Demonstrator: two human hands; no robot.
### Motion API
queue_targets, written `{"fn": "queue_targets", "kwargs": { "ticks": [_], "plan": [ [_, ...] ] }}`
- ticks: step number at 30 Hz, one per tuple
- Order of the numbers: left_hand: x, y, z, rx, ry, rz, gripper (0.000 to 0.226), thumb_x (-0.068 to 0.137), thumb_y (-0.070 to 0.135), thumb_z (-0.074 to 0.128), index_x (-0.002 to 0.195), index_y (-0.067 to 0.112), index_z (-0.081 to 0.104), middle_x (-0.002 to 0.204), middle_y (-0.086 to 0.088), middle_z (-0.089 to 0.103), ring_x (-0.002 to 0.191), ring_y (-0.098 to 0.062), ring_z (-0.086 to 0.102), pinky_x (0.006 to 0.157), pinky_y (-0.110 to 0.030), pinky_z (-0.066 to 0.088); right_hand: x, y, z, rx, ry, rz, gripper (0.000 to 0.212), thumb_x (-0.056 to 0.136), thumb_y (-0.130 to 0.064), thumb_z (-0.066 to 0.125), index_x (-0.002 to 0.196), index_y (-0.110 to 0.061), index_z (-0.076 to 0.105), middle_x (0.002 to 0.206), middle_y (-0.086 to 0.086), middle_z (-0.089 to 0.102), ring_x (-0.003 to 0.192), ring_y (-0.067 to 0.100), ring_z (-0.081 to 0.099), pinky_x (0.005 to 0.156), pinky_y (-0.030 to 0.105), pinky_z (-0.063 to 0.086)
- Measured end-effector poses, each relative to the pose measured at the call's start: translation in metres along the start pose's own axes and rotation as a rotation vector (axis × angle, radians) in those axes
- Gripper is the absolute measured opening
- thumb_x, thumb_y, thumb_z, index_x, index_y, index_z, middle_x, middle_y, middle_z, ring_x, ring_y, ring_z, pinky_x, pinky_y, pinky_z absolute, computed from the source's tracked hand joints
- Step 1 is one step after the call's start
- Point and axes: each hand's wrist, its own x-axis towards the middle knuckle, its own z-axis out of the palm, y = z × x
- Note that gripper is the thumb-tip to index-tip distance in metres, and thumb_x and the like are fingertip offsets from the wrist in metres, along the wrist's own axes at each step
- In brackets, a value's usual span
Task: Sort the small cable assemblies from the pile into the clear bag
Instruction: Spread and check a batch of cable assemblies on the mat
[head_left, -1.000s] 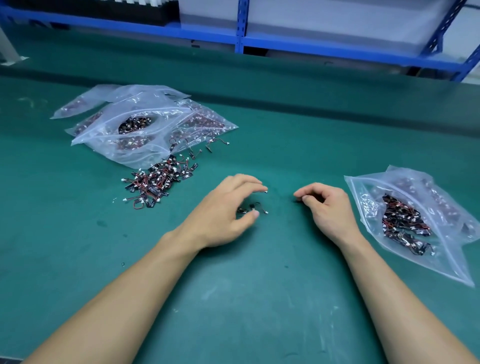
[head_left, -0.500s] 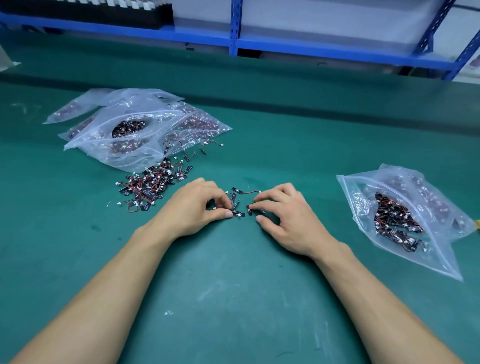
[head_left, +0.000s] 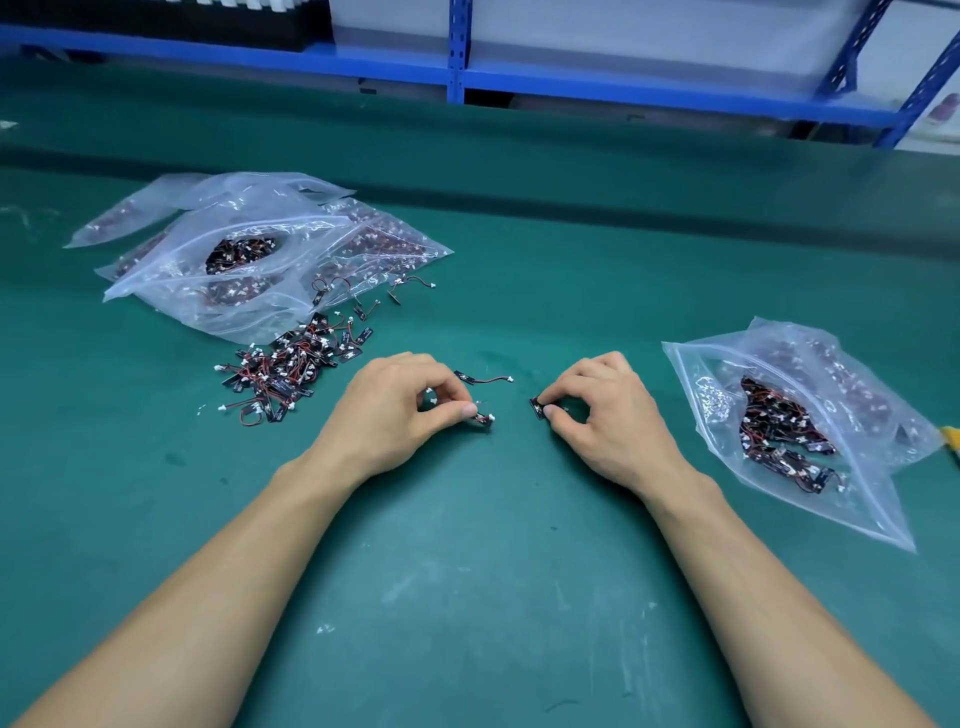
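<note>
A loose pile of small cable assemblies (head_left: 288, 371), black tags with red and black wires, lies on the green mat left of centre. My left hand (head_left: 400, 410) pinches one assembly (head_left: 484, 419) between thumb and forefinger just above the mat. My right hand (head_left: 602, 415) pinches another assembly (head_left: 537, 408) by its black tag. A single assembly (head_left: 480, 379) lies on the mat between and behind the two hands. The clear bag (head_left: 795, 431) lies open at the right, with several assemblies inside.
A heap of clear zip bags (head_left: 249, 254) filled with assemblies sits at the back left, a few stray assemblies (head_left: 363, 299) at its edge. A blue shelf rack (head_left: 457, 78) runs along the far side. A yellow object (head_left: 951, 436) shows at the right edge.
The hands, close together over a small cluster half a second ago, have drawn apart, each now pinching one assembly. One assembly stays on the mat behind them.
</note>
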Motion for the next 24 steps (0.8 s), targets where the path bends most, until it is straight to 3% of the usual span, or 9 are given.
{"fn": "queue_targets", "kwargs": {
  "ticks": [11,16,20,24],
  "plan": [
    [0.013,0.027,0.033,0.024,0.134,-0.068,0.007,0.078,0.046,0.078,0.078,0.039,0.078,0.073,0.019,0.067,0.072,-0.011,0.048,0.064,-0.037,0.047,0.001,0.0,-0.002,0.054,-0.005,0.05,0.005,0.088,-0.026,0.073,0.087,-0.03,0.075,0.088,-0.015,0.066,0.098,0.011,0.044,0.091,0.04,0.044],
    [0.01,0.02,0.033,-0.051,0.213,-0.059,0.01,0.077,0.043,0.079,0.081,0.034,0.08,0.069,0.022,0.065,0.066,-0.007,0.048,0.061,-0.032,0.044,0.001,0.001,-0.002,0.062,-0.016,0.067,0.006,0.089,-0.026,0.071,0.087,-0.03,0.076,0.089,-0.014,0.065,0.099,0.01,0.044,0.092,0.04,0.044],
    [0.008,0.021,0.031,-0.103,0.239,-0.073,0.008,0.078,0.036,0.081,0.085,0.034,0.08,0.063,0.032,0.058,0.064,-0.004,0.047,0.06,-0.019,0.036,0.001,0.0,-0.002,0.071,-0.002,0.059,0.007,0.089,-0.025,0.071,0.09,-0.03,0.076,0.092,-0.015,0.064,0.1,0.011,0.044,0.093,0.041,0.044],
    [0.006,0.023,0.031,-0.139,0.236,-0.145,0.015,0.077,0.028,0.084,0.088,0.037,0.079,0.059,0.021,0.055,0.061,-0.005,0.049,0.059,-0.014,0.035,0.0,-0.004,-0.003,0.14,0.008,-0.009,0.017,0.085,-0.021,0.068,0.099,-0.025,0.076,0.1,-0.014,0.062,0.104,0.014,0.045,0.096,0.045,0.043]
  ]
}}
